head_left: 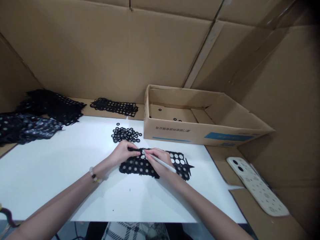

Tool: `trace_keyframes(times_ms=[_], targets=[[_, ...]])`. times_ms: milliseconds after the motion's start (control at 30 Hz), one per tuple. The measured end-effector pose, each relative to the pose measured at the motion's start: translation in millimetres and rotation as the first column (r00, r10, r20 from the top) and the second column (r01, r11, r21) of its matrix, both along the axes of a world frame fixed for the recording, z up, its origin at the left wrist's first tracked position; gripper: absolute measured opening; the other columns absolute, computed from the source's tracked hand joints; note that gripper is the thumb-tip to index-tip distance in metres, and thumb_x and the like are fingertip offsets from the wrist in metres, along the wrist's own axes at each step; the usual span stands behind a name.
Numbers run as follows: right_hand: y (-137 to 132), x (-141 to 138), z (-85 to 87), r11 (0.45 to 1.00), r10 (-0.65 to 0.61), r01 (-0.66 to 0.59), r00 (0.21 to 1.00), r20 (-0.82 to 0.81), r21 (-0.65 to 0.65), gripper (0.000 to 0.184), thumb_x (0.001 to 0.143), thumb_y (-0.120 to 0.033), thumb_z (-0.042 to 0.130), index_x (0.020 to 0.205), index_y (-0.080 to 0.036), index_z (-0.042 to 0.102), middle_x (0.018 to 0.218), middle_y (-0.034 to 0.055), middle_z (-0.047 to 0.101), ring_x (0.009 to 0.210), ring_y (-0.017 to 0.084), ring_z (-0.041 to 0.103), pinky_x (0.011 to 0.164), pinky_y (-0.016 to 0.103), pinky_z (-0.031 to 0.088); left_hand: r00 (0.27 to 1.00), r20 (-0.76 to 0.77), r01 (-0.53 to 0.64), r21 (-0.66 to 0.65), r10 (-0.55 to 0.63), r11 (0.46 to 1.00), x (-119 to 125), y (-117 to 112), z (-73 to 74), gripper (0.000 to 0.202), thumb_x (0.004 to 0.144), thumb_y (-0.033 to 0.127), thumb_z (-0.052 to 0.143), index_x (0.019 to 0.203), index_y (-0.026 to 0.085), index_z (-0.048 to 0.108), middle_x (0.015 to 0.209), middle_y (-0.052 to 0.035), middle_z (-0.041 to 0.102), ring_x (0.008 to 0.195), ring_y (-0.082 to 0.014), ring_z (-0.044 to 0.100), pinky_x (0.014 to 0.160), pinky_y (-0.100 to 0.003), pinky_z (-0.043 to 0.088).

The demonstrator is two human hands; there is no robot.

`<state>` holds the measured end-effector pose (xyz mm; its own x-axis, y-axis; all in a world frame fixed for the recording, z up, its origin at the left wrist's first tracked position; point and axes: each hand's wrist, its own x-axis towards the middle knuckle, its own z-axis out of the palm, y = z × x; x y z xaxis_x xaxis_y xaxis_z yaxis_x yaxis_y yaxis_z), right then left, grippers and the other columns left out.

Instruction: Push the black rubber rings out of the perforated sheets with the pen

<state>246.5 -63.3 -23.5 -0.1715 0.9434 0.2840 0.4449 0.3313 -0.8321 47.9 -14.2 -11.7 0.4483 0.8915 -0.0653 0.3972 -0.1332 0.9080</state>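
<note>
On the white table lies a black rubbery sheet with rows of round discs or holes. Its far right rows show white circles, while the nearer rows look greyish. My left hand is closed at the sheet's far left edge, thumb and forefinger pinching the black material. My right hand grips a slim white pen-like tool, its tip down on the sheet close to my left fingertips. Just beyond my left hand is a loose pile of small black rings with grey centres.
An open cardboard box with a few black rings inside stands at the back right. More perforated black sheets lie along the back, with heaps of black sheeting at the left. A phone in a cream case rests at the right.
</note>
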Motion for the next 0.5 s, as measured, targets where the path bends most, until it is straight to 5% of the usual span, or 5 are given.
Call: trace_keyframes(times_ms=[300,500], targets=[[-0.4,-6.9,-2.5,0.998,-0.059,0.060,0.998,-0.038,0.012,0.013,0.087,-0.025,0.058,0.086,-0.022,0.070,0.087,0.0037,0.073,0.079,0.020,0.068,0.073,0.030,0.050,0.994,0.074,-0.080,0.041,0.077,0.996,5.3,0.2,-4.9,0.019,0.072,0.036,0.071,0.071,0.016,0.073,0.084,-0.0061,0.070,0.086,-0.0223,0.062,0.082,-0.031,0.045],[0.8,-7.7,0.1,0.990,-0.119,0.115,0.991,-0.057,-0.082,0.014,0.089,-0.028,0.054,0.088,-0.022,0.067,0.084,0.0021,0.073,0.075,0.019,0.067,0.069,0.028,0.048,0.992,0.032,0.125,-0.015,-0.124,0.992,3.6,-3.7,18.1,0.026,0.079,0.044,0.063,0.081,0.019,0.071,0.089,-0.0045,0.068,0.090,-0.0219,0.059,0.083,-0.031,0.043]])
